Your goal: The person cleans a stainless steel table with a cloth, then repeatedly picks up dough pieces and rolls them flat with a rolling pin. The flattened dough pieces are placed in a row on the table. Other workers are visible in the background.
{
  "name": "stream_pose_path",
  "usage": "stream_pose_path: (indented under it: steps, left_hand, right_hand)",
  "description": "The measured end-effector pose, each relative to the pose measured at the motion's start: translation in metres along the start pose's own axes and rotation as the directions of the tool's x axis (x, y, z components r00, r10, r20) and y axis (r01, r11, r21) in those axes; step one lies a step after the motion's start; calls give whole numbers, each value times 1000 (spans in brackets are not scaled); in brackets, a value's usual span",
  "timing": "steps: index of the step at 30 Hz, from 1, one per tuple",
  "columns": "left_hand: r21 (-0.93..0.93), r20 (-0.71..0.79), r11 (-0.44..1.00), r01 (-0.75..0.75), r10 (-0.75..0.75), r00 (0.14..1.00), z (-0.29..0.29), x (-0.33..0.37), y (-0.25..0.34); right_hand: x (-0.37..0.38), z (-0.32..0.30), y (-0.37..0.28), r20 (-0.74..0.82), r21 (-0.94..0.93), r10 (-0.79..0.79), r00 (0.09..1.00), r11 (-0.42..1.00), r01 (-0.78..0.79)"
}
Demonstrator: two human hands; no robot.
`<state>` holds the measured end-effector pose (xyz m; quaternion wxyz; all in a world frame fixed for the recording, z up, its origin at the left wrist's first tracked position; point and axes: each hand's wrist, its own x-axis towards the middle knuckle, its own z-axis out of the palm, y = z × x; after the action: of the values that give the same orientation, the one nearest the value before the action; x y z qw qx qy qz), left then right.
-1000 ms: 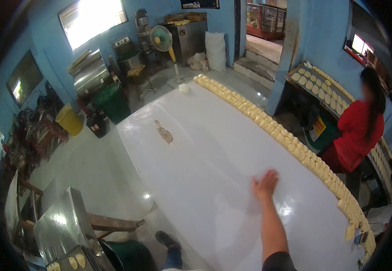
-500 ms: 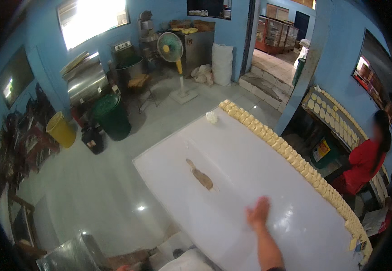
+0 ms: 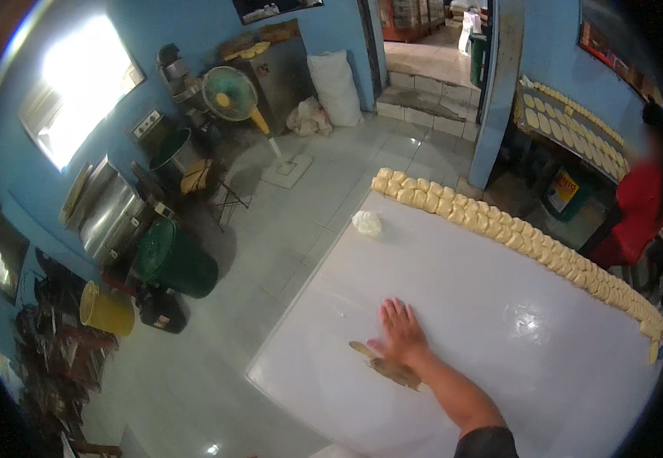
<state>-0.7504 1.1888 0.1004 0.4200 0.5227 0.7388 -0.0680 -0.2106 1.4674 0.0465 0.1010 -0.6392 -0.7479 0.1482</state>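
Observation:
My right hand lies palm down on the white tabletop, its fingers stretched out and nothing in its grasp. Beneath and beside its thumb and wrist is a long brown patch, partly covered by the hand; whether it is a worn spot or a loose thing I cannot tell. A small crumpled white lump sits near the table's far corner. Rows of pale yellow dough pieces run close together along the table's far right edge. My left hand is out of sight.
Past the dough, a person in red is beside a tray of flattened dough pieces. Left of the table stand a green bin, a yellow bucket and a pedestal fan. Tiled steps rise to a doorway.
My right hand has moved forward and left across the tabletop to the brown patch. The view has shifted, so the table's far end and the dough rows appear closer.

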Motion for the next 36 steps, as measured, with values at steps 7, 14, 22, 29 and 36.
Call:
stream_pose_path:
  steps: [7, 14, 22, 29, 36]
  left_hand:
    - [112, -70, 991, 68, -60, 996, -70, 63, -57]
    - [12, 52, 996, 90, -90, 995, -143, 181, -68]
    - [16, 82, 998, 60, -61, 995, -246, 313, -144]
    - [-363, 131, 932, 4, 46, 990, -301, 371, -129]
    - [-487, 437, 834, 257, -22, 899, -274, 362, -149]
  right_hand:
    - [141, 24, -1, -98, -60, 214, 972, 974, -220]
    - [136, 27, -79, 32, -82, -73, 997, 994, 76]
    - [234, 28, -42, -199, -78, 337, 920, 931, -357]
    - [214, 29, -81, -72, -139, 363, 929, 919, -370]
    - [216, 77, -151, -137, 44, 537, 832, 843, -537]
